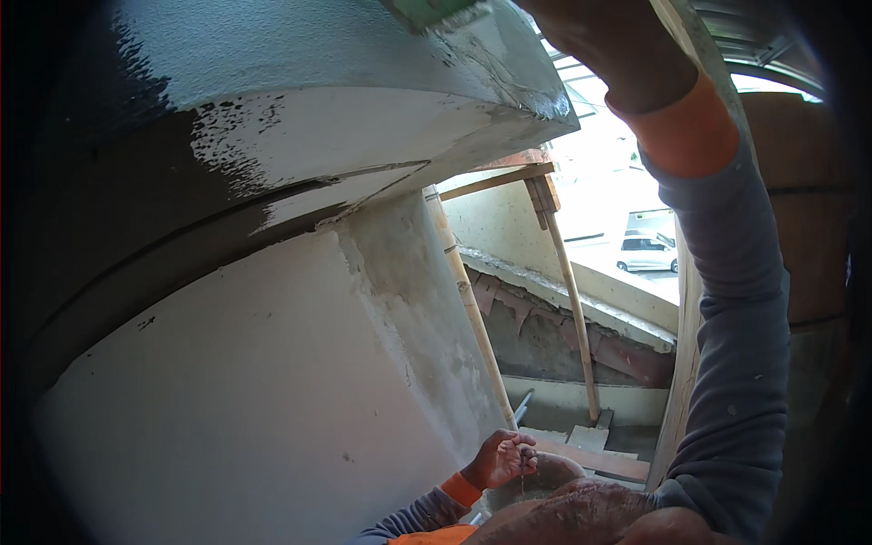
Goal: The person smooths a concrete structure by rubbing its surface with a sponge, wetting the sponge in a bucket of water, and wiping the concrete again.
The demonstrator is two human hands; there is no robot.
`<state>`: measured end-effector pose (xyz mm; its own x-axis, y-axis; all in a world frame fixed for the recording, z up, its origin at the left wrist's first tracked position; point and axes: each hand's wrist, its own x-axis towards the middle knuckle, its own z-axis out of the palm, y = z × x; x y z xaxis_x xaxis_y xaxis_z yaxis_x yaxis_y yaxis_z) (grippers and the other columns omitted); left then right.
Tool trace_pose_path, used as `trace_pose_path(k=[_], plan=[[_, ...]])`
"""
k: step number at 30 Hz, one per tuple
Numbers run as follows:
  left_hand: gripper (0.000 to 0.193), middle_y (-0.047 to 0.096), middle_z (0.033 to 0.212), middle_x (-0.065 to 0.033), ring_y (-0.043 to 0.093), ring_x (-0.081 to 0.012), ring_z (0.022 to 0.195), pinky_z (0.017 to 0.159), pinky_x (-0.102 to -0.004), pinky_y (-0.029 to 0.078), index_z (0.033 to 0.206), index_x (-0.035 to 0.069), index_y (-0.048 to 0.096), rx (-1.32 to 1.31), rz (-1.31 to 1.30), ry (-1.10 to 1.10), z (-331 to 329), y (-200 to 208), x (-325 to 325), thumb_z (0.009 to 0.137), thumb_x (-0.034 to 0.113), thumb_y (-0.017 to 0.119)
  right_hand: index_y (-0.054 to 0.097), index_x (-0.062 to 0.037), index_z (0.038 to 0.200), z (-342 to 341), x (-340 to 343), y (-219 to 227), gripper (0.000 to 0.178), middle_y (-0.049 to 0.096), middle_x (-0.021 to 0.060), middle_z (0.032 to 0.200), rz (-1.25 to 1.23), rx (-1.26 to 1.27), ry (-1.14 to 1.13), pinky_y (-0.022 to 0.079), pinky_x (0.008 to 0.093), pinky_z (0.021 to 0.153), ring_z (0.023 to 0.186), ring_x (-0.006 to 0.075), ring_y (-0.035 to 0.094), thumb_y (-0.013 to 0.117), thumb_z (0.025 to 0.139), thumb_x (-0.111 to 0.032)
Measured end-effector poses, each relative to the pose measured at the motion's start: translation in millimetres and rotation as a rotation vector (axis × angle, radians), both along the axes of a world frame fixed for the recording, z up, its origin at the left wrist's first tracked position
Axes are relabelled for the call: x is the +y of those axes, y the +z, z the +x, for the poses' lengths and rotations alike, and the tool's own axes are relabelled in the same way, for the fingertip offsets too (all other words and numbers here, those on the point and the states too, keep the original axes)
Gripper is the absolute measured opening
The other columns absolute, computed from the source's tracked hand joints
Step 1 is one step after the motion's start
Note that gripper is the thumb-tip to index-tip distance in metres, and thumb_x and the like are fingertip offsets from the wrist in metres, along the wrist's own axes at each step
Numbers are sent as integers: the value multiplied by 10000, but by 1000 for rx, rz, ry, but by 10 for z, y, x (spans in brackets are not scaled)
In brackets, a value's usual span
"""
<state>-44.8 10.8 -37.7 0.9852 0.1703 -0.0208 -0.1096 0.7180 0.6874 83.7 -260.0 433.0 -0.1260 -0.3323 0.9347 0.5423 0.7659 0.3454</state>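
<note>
Up at the top edge, my right hand reaches along a concrete beam, its fingers cut off by the picture's edge. Beside it a green brush with a ragged, pale wet fringe lies against the beam's light blue-grey coated face. It cannot stay up there on its own, so I take it as held, though the grip is hidden. Low in the middle, my left hand has curled fingers above a grey bucket. A thin strand hangs below those fingers; what they hold is too small to name.
A smooth pale wall fills the lower left. Bamboo poles and a wooden prop stand beyond it. Planks lie behind the bucket. An upright timber runs beside my right arm. Outside, a white car shows.
</note>
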Motion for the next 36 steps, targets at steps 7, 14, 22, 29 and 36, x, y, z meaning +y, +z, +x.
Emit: trace_pose_path(k=[7, 14, 22, 29, 36], plan=[[482, 631, 1026, -184, 610, -274, 919, 905, -406, 454, 1073, -18, 617, -21, 24, 19, -64, 34, 30, 865, 407, 528, 674, 5, 1008, 1044, 686, 751, 374, 643, 59, 754, -108, 350, -12, 494, 250, 585, 637, 112, 593, 714, 778, -287], [478, 632, 1010, -176, 614, -264, 921, 903, -395, 459, 1074, -16, 615, 12, 39, 25, -63, 27, -49, 867, 407, 532, 677, 9, 1032, 1947, 1374, 920, 416, 695, 134, 873, -54, 554, -539, 516, 296, 696, 744, 174, 650, 701, 750, -295], [481, 639, 977, -161, 613, -270, 927, 890, -406, 462, 1075, -1, 617, 18, -10, 55, -93, -41, 57, 862, 423, 546, 688, 6, 1013, 1957, 1480, 940, 385, 694, 133, 863, -148, 572, -247, 516, 303, 704, 771, 183, 656, 698, 758, -282], [470, 641, 974, -159, 612, -275, 927, 899, -417, 455, 1078, 1, 620, -3, 2, 29, -40, -96, 13, 859, 411, 548, 672, -21, 1082, 2320, 1430, 1229, 446, 692, 129, 997, -110, 452, -619, 500, 316, 833, 904, 217, 659, 688, 772, -341], [475, 635, 985, -162, 613, -296, 943, 923, -434, 445, 1097, -2, 613, -10, 12, 36, -154, 59, 43, 863, 403, 538, 664, -13, 1107, 2350, 1350, 1084, 579, 690, 126, 992, -77, 603, -359, 510, 299, 827, 891, 198, 665, 665, 788, -497]])
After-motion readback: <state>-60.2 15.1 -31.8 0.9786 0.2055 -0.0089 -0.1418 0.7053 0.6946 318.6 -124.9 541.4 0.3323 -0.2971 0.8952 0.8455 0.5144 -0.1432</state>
